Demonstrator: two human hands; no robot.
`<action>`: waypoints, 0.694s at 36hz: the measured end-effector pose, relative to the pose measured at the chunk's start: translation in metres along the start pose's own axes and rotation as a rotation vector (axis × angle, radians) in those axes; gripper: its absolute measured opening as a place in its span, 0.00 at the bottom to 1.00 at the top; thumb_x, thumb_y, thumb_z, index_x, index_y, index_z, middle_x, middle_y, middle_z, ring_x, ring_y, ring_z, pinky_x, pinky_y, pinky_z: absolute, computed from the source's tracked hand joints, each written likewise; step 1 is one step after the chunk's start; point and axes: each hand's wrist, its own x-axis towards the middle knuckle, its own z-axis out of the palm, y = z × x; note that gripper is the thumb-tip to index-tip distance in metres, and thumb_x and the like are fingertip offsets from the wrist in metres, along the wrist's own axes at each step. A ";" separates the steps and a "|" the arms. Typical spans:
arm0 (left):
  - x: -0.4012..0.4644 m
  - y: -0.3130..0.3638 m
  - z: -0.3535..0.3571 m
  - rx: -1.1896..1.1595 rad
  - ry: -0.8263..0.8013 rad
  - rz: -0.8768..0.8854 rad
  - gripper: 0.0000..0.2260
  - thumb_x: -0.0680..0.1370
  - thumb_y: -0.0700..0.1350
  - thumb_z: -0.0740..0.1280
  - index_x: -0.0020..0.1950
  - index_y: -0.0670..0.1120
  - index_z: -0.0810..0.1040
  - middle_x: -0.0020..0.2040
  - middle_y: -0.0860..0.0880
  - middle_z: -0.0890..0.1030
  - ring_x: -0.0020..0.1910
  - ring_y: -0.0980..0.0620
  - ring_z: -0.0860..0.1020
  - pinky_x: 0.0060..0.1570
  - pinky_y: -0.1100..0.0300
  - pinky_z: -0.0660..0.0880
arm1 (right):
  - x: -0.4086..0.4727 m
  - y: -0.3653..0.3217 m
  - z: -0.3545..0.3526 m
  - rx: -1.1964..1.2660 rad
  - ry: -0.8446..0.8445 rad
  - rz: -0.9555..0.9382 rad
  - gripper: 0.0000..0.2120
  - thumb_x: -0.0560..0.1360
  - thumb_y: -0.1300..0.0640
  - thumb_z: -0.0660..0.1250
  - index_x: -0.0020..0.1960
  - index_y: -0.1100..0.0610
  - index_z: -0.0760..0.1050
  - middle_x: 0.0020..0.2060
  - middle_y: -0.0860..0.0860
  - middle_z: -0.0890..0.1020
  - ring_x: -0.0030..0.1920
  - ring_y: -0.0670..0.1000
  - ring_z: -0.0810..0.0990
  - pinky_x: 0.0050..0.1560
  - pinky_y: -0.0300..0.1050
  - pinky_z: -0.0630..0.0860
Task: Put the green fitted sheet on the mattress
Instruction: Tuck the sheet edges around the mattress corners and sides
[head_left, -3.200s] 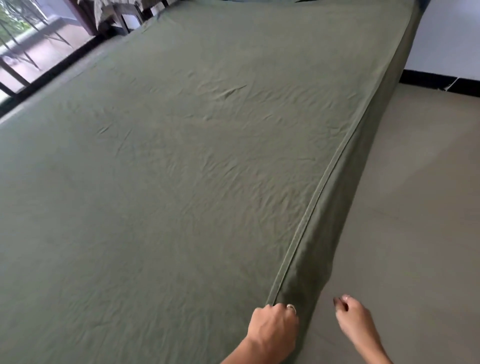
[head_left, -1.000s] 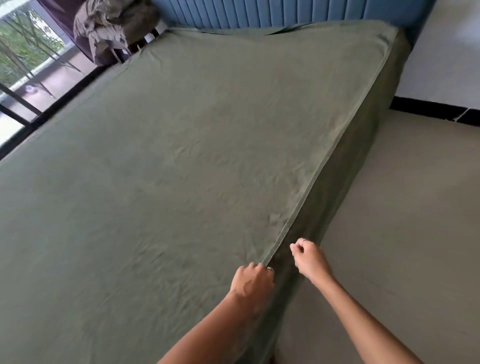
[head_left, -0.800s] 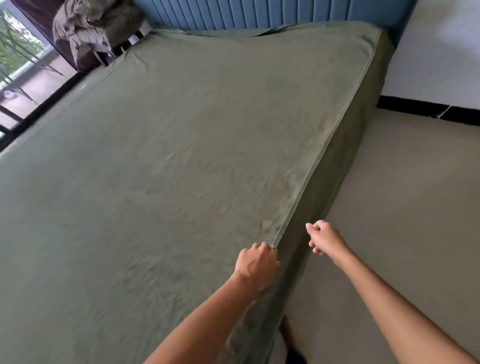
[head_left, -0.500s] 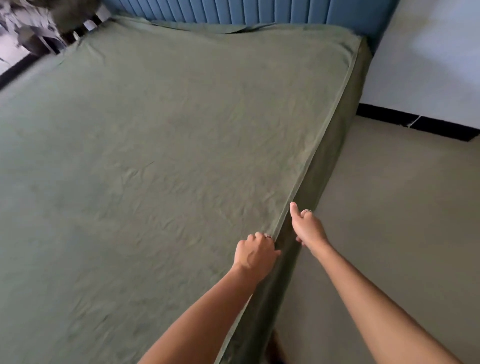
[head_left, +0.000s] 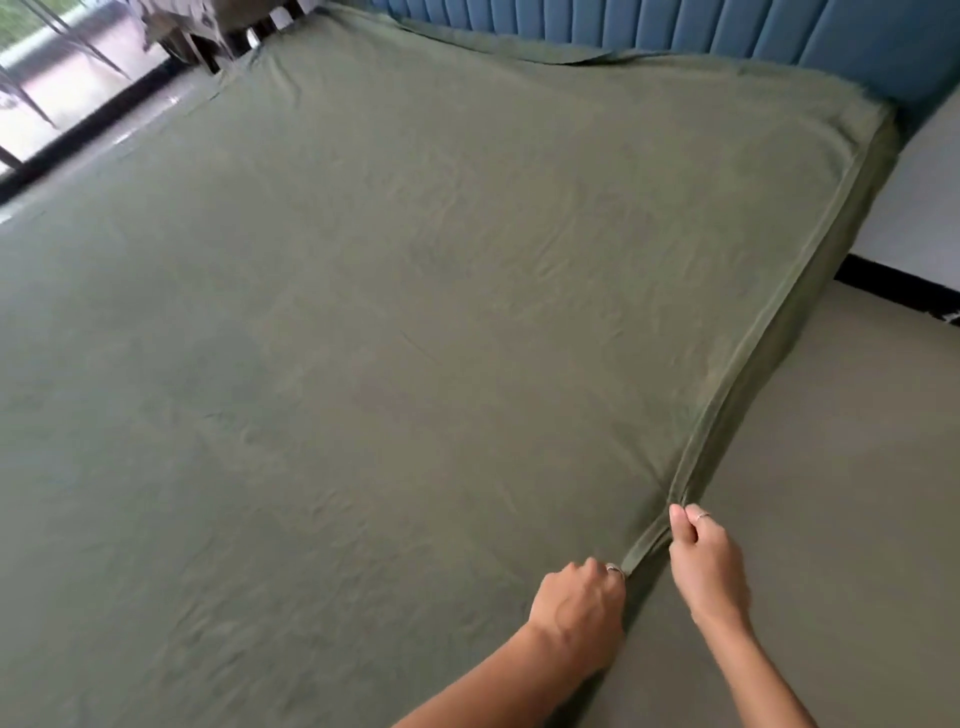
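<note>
I see the green fitted sheet (head_left: 415, 312) spread over the whole mattress (head_left: 831, 291), loosely folded near the headboard (head_left: 727, 26). My right hand (head_left: 709, 561) pinches the edge seam; my left hand (head_left: 576, 608) grips the same seam just below it. Pulling too hard here could, I judge, drag that far edge off.

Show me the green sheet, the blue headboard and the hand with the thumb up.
green fitted sheet (head_left: 395, 322), head view, flat top.
blue headboard (head_left: 727, 26), head view, ribbed padding.
right hand (head_left: 706, 561), head view, back of hand.

Blue headboard (head_left: 727, 26); perhaps clothes (head_left: 171, 15) heaped.
</note>
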 end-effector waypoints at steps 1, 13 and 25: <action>0.001 0.001 0.000 0.013 0.004 0.006 0.10 0.78 0.38 0.57 0.57 0.39 0.73 0.56 0.39 0.76 0.55 0.35 0.77 0.50 0.47 0.75 | 0.002 0.002 0.001 0.012 -0.006 -0.017 0.16 0.81 0.51 0.57 0.54 0.62 0.77 0.54 0.63 0.80 0.55 0.65 0.77 0.46 0.52 0.69; 0.069 0.027 -0.045 0.052 0.140 -0.022 0.18 0.81 0.51 0.59 0.66 0.40 0.68 0.62 0.41 0.73 0.61 0.39 0.73 0.53 0.48 0.71 | 0.084 -0.032 -0.040 0.177 -0.006 -0.048 0.20 0.80 0.47 0.57 0.35 0.59 0.65 0.25 0.56 0.75 0.30 0.59 0.78 0.39 0.50 0.74; 0.126 0.062 -0.070 0.093 0.121 -0.133 0.12 0.81 0.40 0.57 0.61 0.38 0.72 0.57 0.39 0.76 0.55 0.38 0.77 0.47 0.50 0.73 | 0.189 -0.054 -0.057 -0.013 -0.140 0.016 0.20 0.75 0.46 0.63 0.32 0.58 0.67 0.28 0.60 0.80 0.36 0.63 0.81 0.41 0.59 0.80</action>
